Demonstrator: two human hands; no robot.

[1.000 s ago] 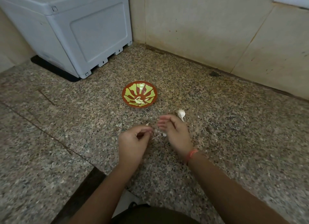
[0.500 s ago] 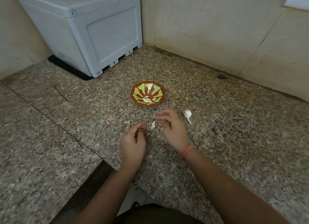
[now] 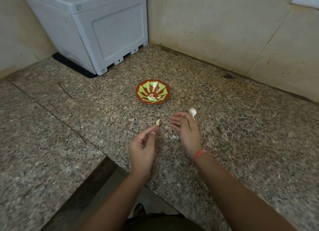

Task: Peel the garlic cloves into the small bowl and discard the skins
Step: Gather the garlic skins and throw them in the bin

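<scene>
Left hand [image 3: 141, 149] now higher over countertop [image 3: 241, 136]

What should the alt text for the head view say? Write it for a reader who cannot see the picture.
A person's left hand pinches a peeled garlic clove above a granite counter, short of a small red-and-green bowl holding a few peeled cloves. The right hand is open beside it, near loose skins and a garlic piece.

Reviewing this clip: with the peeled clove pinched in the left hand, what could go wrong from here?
The clove is pinched only at its base by the left hand, well short of the small bowl; it may slip onto the counter. Loose skins under the open right hand might get scattered rather than discarded. The garlic bulb, behind that hand, could be knocked.
</scene>
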